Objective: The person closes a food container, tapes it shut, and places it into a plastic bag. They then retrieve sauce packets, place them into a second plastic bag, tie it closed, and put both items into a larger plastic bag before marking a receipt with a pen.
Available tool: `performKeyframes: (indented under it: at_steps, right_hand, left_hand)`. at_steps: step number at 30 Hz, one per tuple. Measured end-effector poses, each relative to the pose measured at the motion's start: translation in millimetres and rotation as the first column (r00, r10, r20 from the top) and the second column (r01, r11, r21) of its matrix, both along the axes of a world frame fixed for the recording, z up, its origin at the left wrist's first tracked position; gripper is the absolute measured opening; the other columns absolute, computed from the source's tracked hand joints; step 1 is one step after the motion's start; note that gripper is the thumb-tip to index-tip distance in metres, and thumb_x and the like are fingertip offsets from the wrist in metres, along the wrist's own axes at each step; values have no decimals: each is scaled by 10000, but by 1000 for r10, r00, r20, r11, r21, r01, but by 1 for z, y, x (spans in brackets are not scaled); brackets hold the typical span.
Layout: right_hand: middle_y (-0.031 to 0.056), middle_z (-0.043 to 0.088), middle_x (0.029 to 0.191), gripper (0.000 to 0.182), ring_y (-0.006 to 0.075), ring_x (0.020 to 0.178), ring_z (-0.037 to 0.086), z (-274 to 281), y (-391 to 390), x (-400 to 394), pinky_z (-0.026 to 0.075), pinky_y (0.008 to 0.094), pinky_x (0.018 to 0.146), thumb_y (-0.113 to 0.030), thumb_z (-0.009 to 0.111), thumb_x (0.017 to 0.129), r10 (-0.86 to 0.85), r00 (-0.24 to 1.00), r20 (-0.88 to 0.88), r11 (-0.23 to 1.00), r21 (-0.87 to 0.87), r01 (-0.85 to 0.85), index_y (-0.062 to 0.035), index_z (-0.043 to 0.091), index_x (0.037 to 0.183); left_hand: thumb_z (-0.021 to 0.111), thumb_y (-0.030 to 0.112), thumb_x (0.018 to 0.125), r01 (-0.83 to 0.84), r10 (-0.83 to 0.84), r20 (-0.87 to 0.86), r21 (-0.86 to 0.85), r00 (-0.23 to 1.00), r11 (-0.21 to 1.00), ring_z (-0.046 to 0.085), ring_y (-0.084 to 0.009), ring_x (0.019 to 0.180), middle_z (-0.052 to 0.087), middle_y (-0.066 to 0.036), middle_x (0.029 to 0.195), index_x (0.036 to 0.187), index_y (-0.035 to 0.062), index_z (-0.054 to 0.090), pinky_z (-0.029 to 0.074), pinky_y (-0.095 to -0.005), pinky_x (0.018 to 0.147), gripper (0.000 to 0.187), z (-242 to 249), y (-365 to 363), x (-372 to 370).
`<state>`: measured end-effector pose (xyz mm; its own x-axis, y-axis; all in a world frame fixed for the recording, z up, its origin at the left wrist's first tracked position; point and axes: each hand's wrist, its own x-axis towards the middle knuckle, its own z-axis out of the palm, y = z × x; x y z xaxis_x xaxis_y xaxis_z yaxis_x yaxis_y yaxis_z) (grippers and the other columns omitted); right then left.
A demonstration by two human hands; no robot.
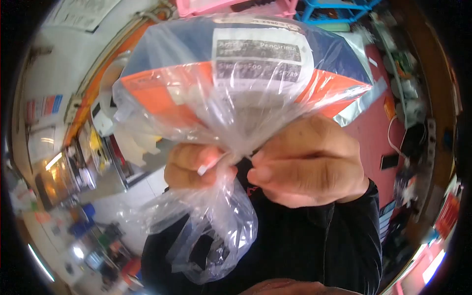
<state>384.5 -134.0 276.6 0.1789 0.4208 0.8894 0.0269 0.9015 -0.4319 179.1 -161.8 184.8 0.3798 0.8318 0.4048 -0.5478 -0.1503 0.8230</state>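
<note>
A clear plastic bag (216,118) hangs in front of me, gathered to a narrow neck at the middle. Inside it lies a blue and orange box (162,88) with a white printed label (263,54). My left hand (194,164) is closed around the neck, and a thin white strip sticks out between its fingers. Just right of the neck, my right hand (309,164) pinches at the same spot; what its fingertips hold is too small to make out. The bag's loose, crumpled end (216,236) droops below both hands.
A red surface (376,123) is at the right, with a dark phone-like object (389,162) and a white cable on it. Pink (236,7) and blue racks (334,12) stand beyond the bag. Shelves and mixed items fill the left side.
</note>
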Motion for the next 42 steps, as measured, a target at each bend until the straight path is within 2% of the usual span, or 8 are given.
performKeyframes:
  at_steps: [4, 11, 16, 22, 31, 36, 40, 42]
  right_hand:
    - [130, 632, 777, 135, 185, 618, 613, -1, -12, -32, 475, 221, 462, 74, 734, 695, -105, 989, -106, 987, 110, 116, 40, 634, 779]
    - [84, 616, 781, 214, 164, 650, 613, 30, -92, -16, 490, 245, 554, 66, 744, 688, -254, 934, 250, 911, -264, 318, 11, 713, 893]
    - [79, 619, 778, 261, 160, 653, 619, 42, -153, -4, 484, 247, 561, 87, 750, 660, -438, 841, 317, 804, -281, 525, 4, 724, 906]
    - [81, 624, 789, 266, 167, 663, 629, 50, -248, 14, 491, 251, 577, 86, 742, 687, -581, 724, 371, 678, -272, 683, -2, 723, 936]
    - [98, 643, 773, 143, 186, 652, 629, 44, -431, 43, 482, 273, 573, 50, 732, 736, -744, 620, 250, 553, -290, 781, -4, 701, 864]
    - [53, 689, 931, 152, 75, 841, 629, 2, -502, 59, 523, 246, 741, 3, 670, 865, -606, 766, -216, 668, -661, 342, 22, 660, 1016]
    - [60, 689, 950, 156, 70, 839, 617, 9, -557, 84, 511, 228, 751, -26, 646, 892, -475, 879, -29, 539, -800, 265, 13, 654, 1042]
    - [33, 657, 877, 61, 64, 778, 594, -13, -565, 96, 516, 238, 705, -15, 618, 905, -402, 914, -54, 692, -671, 265, 8, 634, 959]
  left_hand:
    - [666, -19, 823, 184, -185, 77, 19, 980, 983, 591, -263, 1056, 564, -220, 1165, 1039, -27, 618, 471, -378, 892, 222, 11, 6, -19]
    - [676, -63, 797, 453, -452, 89, 1, 888, 891, 577, -300, 1162, 533, -275, 1282, 1064, -46, 610, 455, -417, 984, 276, 31, 12, 5]
    - [671, -58, 809, 413, -462, -71, 580, 884, 702, 541, -360, 1231, 484, -299, 1358, 1075, -45, 609, 406, -439, 1054, 274, 53, 10, 50]
    - [688, -27, 801, 509, -598, -153, 710, 787, 487, 554, -362, 1197, 496, -289, 1328, 1079, -40, 598, 428, -443, 1016, 293, 66, -51, 101]
    - [682, 61, 808, 652, -641, -194, 432, 742, 623, 577, -305, 1064, 544, -220, 1170, 1035, -28, 607, 456, -406, 923, 256, 43, -227, 174]
    - [679, 110, 811, 681, -647, -213, 217, 732, 699, 590, -274, 991, 571, -182, 1083, 1011, -21, 612, 472, -386, 871, 248, 28, -303, 195]
    - [676, 149, 814, 677, -647, -213, 131, 732, 724, 601, -249, 932, 592, -151, 1013, 991, -15, 616, 484, -370, 829, 249, 19, -342, 202]
    - [675, 168, 815, 666, -641, -203, 94, 740, 740, 606, -236, 903, 603, -136, 978, 982, -12, 618, 490, -362, 809, 252, 19, -350, 200]
